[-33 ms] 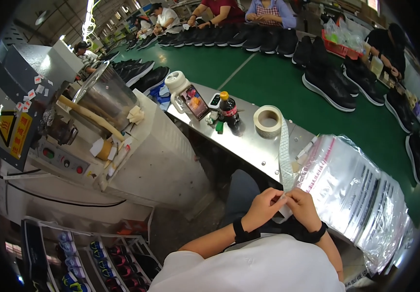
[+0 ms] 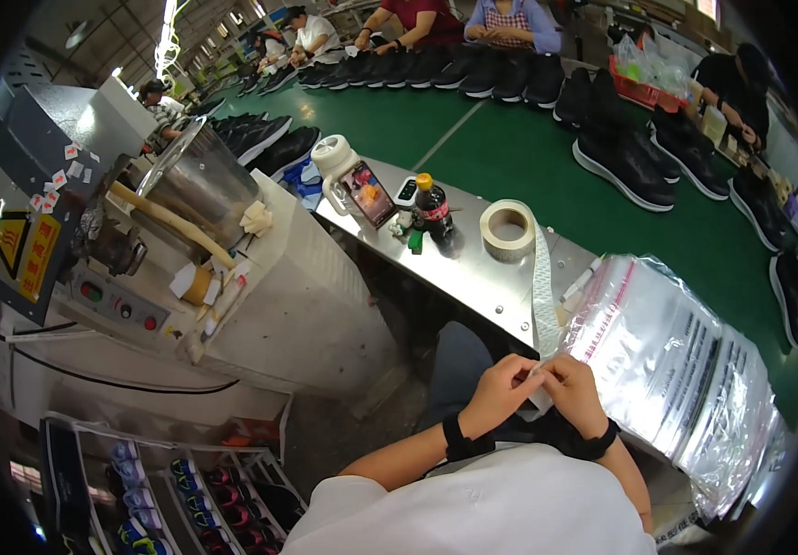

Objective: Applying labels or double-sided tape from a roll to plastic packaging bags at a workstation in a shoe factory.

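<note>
Both hands meet close in front of the person's body, just below the near edge of the steel table [image 2: 473, 277]. The left hand [image 2: 501, 396] and the right hand [image 2: 573, 393] have their fingertips pinched together on the loose end of a strip of tape [image 2: 543, 296], which runs up from the fingers, over the table edge, to the roll of tape [image 2: 507, 229] lying flat on the table. Each wrist wears a black band. Just right of the hands, a stack of clear plastic bags [image 2: 676, 370] lies over the right end of the table. Left of the roll stand a dark drinks bottle [image 2: 433, 215] with a yellow cap and a white jug [image 2: 336, 165]. Beyond the table runs a green conveyor belt [image 2: 510, 148] carrying black shoes [image 2: 623, 165], with other people seated along its far side. A grey machine [image 2: 140, 240] stands to the left.
</note>
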The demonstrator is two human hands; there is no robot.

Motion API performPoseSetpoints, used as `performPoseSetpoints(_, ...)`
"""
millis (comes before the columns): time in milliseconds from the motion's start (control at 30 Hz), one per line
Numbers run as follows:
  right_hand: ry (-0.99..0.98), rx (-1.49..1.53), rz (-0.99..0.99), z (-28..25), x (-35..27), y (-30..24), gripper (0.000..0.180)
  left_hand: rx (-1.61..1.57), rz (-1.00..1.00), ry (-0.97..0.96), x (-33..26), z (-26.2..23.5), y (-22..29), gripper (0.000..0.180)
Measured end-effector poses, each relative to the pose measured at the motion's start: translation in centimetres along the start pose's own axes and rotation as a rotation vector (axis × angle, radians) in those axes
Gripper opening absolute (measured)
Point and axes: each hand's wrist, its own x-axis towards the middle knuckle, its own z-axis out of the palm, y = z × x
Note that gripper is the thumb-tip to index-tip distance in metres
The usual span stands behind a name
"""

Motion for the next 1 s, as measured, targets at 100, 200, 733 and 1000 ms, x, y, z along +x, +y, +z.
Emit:
performPoseSetpoints(100, 0.027, -0.044, -0.026, 0.0, 0.3, -1.2, 0.008, -0.132, -0.011, 0.041, 0.6, 0.0, -0.8, 0.016)
performPoseSetpoints(200, 0.030, 0.041, -0.032, -0.1, 0.1, -1.1, 0.009, -0.227, -0.017, 0.074, 1.1, -0.3, -1.4, 0.014)
performPoseSetpoints(733, 0.496, -0.756, 0.162, -5.1, -1.3, 4.2, 0.034, 0.714, 0.598, -0.574, 4.6, 4.2, -2.2, 0.060)
performPoseSetpoints(1000, 0.691, -0.869, 0.106, -4.3, -2.2, 7.8, 0.010, 0.717, 0.500, -0.606, 4.3, 4.2, -2.5, 0.059)
